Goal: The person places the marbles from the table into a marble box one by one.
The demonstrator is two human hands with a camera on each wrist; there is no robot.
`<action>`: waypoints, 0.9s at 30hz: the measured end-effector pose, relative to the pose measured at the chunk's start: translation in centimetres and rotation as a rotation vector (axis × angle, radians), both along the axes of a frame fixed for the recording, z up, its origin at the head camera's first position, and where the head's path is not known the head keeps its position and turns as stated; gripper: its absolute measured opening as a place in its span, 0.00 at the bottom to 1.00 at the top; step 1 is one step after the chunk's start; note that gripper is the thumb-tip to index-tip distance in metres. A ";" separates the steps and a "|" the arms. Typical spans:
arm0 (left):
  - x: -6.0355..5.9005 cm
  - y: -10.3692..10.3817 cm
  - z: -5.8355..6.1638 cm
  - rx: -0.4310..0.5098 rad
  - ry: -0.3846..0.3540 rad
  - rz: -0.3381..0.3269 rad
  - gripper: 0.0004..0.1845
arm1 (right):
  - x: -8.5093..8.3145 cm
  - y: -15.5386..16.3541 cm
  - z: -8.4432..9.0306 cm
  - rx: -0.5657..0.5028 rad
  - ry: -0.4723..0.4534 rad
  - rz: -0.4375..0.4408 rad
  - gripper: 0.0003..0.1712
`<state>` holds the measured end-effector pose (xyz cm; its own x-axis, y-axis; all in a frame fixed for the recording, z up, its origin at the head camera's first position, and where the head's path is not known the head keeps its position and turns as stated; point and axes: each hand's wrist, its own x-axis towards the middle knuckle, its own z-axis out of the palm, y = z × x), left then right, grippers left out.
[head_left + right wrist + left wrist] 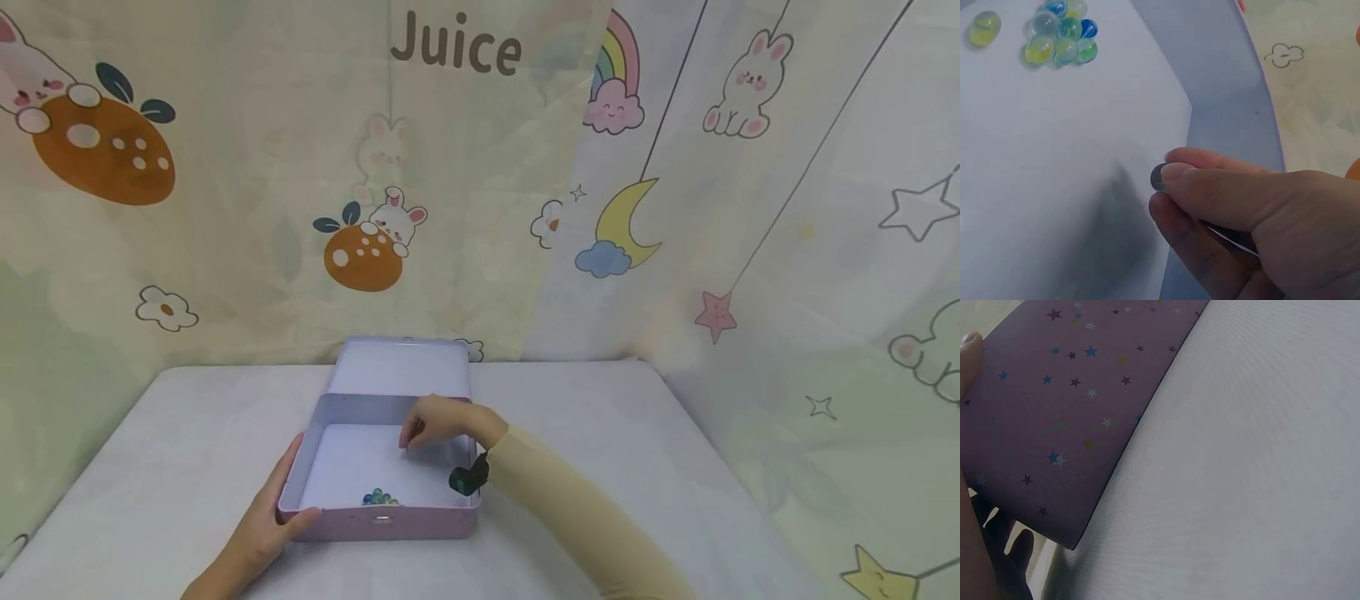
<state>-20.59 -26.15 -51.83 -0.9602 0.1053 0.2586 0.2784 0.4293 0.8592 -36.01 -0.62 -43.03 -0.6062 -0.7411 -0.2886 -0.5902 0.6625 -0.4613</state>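
Observation:
A pink tin box (423,523) stands on the table with its hinged lid (405,367) tipped back. My left hand (258,525) grips its front left corner, thumb on the front and fingers along the left side. Stars cover the outside of the box (1072,419) in the left wrist view. Over the box's white floor, my right hand (437,419) pinches a glass marble (1157,177) between thumb and fingertips. Several marbles (1070,29) in blue, green, yellow and clear glass lie clustered on the floor by the front wall. One yellow marble (984,29) sits apart from them.
The box rests on a white-covered table (585,400). Behind and beside it hangs a printed cloth (247,150) with rabbits, stars and a moon. A small black device (468,477) is at my right wrist, over the box's right side.

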 end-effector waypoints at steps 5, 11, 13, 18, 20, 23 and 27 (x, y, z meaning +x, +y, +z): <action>0.3 0.4 0.0 0.007 -0.013 0.005 0.50 | 0.2 -0.3 -0.5 0.083 0.021 0.005 0.05; 0.5 0.6 0.1 -0.006 -0.007 0.010 0.50 | 0.8 -0.4 -0.7 0.119 0.053 -0.004 0.05; 0.5 0.5 0.2 -0.016 -0.006 0.010 0.50 | 1.1 -0.4 -0.6 0.117 0.056 -0.006 0.04; 0.4 -0.1 0.3 -0.043 0.037 0.004 0.51 | 1.5 0.0 0.0 0.085 0.073 -0.001 0.07; 0.3 -0.3 0.2 -0.060 0.063 -0.002 0.51 | 1.6 0.4 0.6 0.054 0.084 -0.003 0.08; 0.3 -0.5 0.4 -0.102 0.086 -0.018 0.51 | 1.7 1.5 1.9 -0.018 0.119 0.007 0.11; 0.5 -0.9 1.4 -0.184 0.195 -0.058 0.46 | 2.3 3.8 4.1 -0.142 0.185 0.017 0.13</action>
